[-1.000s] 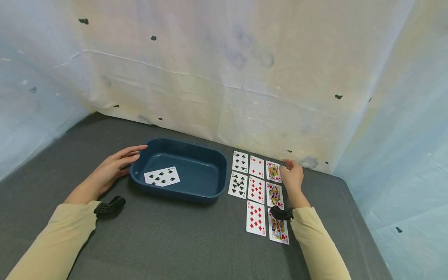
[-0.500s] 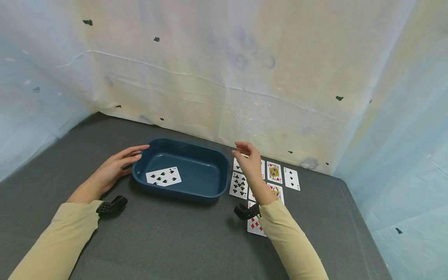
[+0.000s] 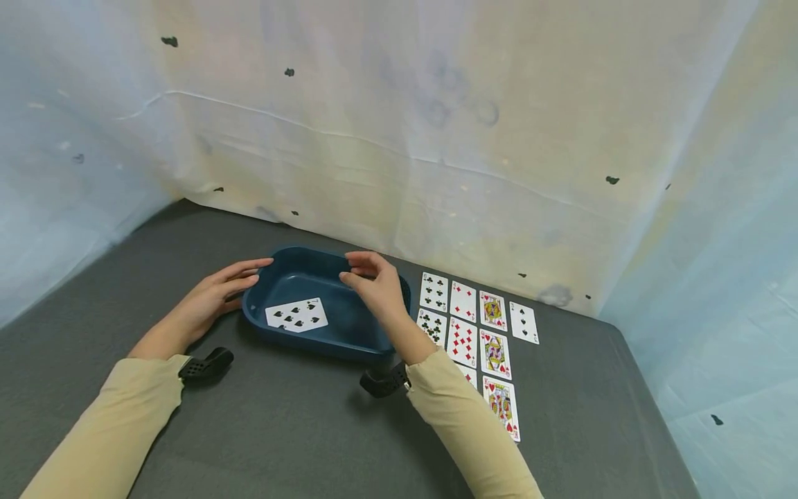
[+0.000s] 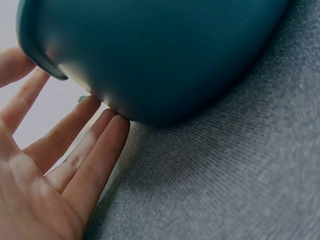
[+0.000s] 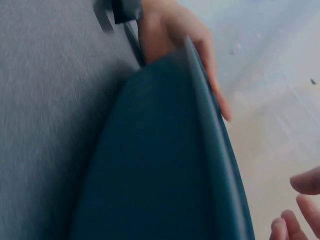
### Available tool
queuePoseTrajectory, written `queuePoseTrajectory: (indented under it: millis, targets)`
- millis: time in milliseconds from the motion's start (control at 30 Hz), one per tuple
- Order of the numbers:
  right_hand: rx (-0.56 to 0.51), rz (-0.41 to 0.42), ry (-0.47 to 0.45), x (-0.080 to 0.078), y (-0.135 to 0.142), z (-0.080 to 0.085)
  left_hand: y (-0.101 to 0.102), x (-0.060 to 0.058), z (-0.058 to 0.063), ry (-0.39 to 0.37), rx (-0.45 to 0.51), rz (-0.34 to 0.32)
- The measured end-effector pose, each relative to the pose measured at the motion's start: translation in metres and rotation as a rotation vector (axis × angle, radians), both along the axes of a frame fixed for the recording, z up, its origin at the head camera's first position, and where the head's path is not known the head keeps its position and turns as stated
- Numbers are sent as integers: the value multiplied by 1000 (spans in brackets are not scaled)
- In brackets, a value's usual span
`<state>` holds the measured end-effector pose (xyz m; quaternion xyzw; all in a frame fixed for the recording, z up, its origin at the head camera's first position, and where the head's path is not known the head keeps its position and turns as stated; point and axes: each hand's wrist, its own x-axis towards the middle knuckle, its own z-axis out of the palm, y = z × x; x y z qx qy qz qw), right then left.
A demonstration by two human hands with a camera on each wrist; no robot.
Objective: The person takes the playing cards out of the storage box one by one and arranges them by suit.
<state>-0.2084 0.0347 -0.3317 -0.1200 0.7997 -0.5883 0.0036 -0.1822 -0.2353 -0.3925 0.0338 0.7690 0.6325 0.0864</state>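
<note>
My left hand (image 3: 208,301) is at the left end of a dark blue rectangular tray (image 3: 337,350). In the left wrist view, its fairly straight fingertips touch the outer wall of the tray (image 4: 150,60). Face up inside the tray's left part lies a seven of spades (image 3: 296,315). Over the right part of the tray hovers my right hand (image 3: 380,287), fingers loosely bent, with thumb and fingertips apart and nothing between them. Only a few fingertips of the right hand (image 5: 295,227) show in the right wrist view, beside the tray rim.
Right of the tray, face-up cards lie in columns: clubs (image 3: 433,292), diamonds (image 3: 462,341), and hearts (image 3: 494,354). A single spade card (image 3: 524,323) lies at the far right. My right forearm covers some of them. A hanging pale sheet (image 3: 399,125) borders the grey table (image 3: 299,430).
The right hand set down the spade card beside the top heart, then moved left over the cards to above the tray. The left hand has stayed at the tray's end.
</note>
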Motion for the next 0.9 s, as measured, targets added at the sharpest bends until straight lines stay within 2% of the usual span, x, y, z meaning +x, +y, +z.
queuePoseTrajectory:
  millis: [100,233,333,433,567,700,900]
  targets:
    - [83,95,-43,1,-11,-5,0,0,1,-5,5,-3]
    - [295,268,-95,0,-23,-14,-1,1,1,-3,21,-15]
    - [473,387,-57,-2,-28,-23,-1,1,-1,1,26,-21]
    - [611,456,13,-2,-31,-28,-1,1,-1,1,26,-20]
    - [755,480,100,1,-34,-31,0,2,-1,6,23,-13]
    - [845,473,163,2,-35,-31,0,2,-1,9,24,-11]
    - [917,419,156,3,-35,-29,-1,1,-1,10,32,-11]
